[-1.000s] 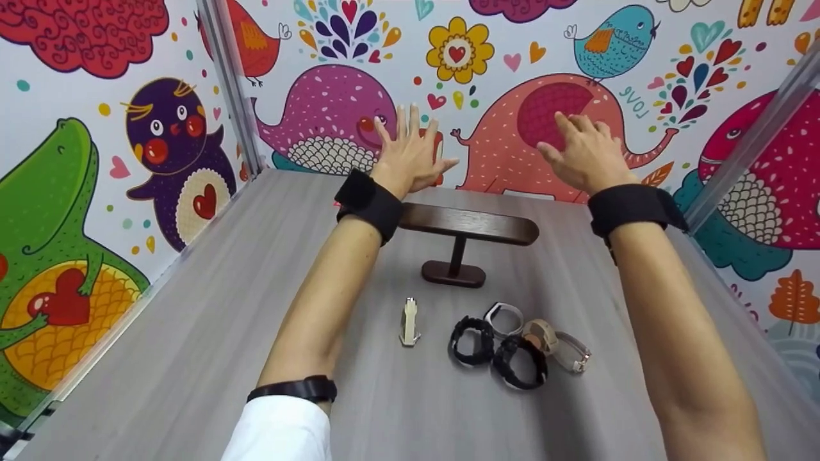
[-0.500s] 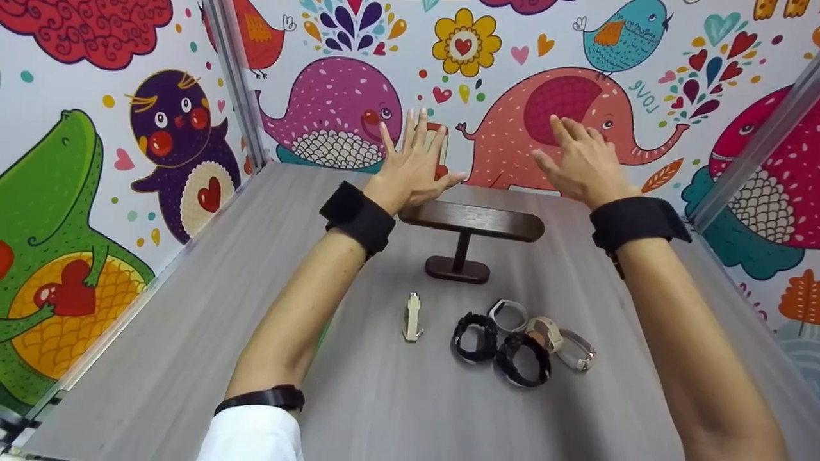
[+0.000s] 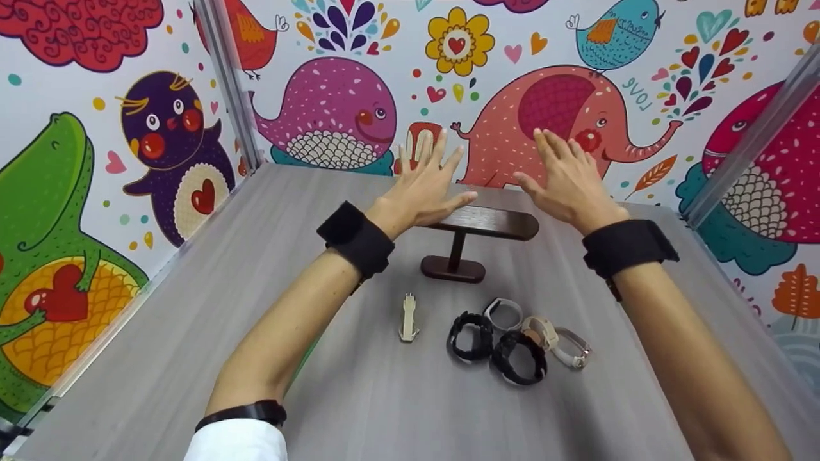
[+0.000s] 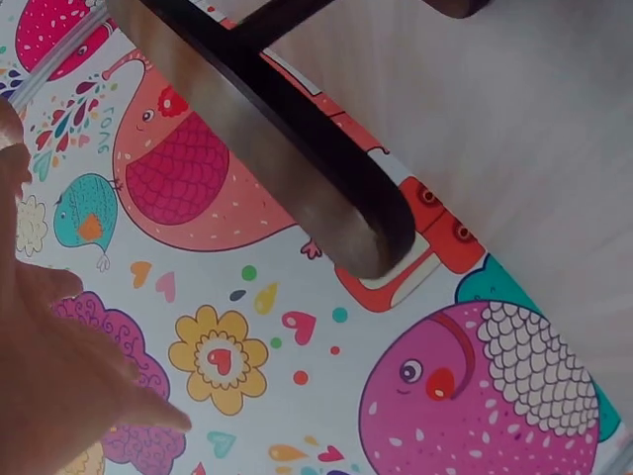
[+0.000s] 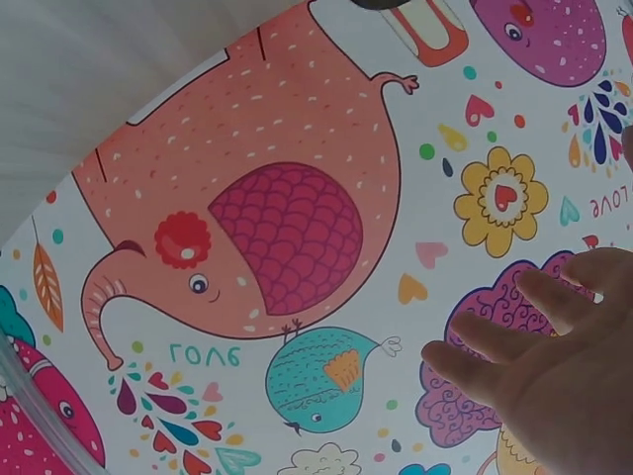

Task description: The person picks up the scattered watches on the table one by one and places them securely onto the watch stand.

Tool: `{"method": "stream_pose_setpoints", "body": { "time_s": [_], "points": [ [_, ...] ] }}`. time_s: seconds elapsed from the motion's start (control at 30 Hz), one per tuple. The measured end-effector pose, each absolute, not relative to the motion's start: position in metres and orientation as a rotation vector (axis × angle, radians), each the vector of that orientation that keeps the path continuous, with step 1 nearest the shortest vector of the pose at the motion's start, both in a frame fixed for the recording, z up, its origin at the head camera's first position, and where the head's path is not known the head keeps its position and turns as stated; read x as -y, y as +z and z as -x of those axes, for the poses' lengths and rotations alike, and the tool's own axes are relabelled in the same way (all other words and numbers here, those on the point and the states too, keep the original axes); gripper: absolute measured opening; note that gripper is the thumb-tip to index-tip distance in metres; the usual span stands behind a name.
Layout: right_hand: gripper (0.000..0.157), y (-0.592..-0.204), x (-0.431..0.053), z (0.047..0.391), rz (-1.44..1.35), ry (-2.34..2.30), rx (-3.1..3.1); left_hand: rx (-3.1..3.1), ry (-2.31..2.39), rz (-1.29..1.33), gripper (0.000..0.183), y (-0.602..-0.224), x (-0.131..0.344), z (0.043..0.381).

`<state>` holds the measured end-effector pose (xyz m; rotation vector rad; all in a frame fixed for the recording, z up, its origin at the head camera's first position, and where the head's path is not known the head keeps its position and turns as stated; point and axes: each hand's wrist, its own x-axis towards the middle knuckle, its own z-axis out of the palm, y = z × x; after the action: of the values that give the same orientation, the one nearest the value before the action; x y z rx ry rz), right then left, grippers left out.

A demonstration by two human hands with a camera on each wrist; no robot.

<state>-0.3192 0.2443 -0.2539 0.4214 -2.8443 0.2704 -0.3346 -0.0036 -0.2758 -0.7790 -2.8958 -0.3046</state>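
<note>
Fingers spread, my left hand [image 3: 419,192] hovers over the left end of a dark wooden T-shaped watch stand [image 3: 500,223], hiding that end in the head view. My right hand [image 3: 567,182] is held in the air right of the stand, fingers extended, holding nothing. In the left wrist view the stand's bar [image 4: 287,148] appears beside the left hand [image 4: 69,366]. The right wrist view has only the right hand [image 5: 564,366] before the printed wall. In front of the stand lie a cream-strapped watch [image 3: 408,318] and, to its right, a cluster of watches and bands, including a black one [image 3: 519,358].
The cluster also holds another black watch [image 3: 469,336], a white band [image 3: 504,314], a beige watch [image 3: 541,331] and a light-strapped one [image 3: 572,349]. Printed cartoon walls [image 3: 320,109] enclose the grey table [image 3: 224,256] at the back and sides.
Both hands have come lower and nearer; the left has shifted right over the stand, and the right has moved left. The watches and stand stay where they were.
</note>
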Motion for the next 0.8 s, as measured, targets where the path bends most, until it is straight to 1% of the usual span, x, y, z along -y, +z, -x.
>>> {"method": "stream_pose_setpoints", "body": {
  "time_s": [0.3,0.57,0.8],
  "points": [
    [0.080,-0.261,-0.239,0.307,-0.471,0.248,2.814,2.904,-0.394,0.882,0.084,-0.283,-0.013,0.318],
    [0.083,-0.268,-0.238,0.294,-0.528,0.332,2.717,2.871,-0.414,0.925,0.081,-0.291,-0.019,0.302],
    [0.077,-0.277,-0.231,0.283,-0.569,0.352,2.725,2.815,-0.364,0.962,0.079,-0.299,-0.022,0.293]
  ]
}}
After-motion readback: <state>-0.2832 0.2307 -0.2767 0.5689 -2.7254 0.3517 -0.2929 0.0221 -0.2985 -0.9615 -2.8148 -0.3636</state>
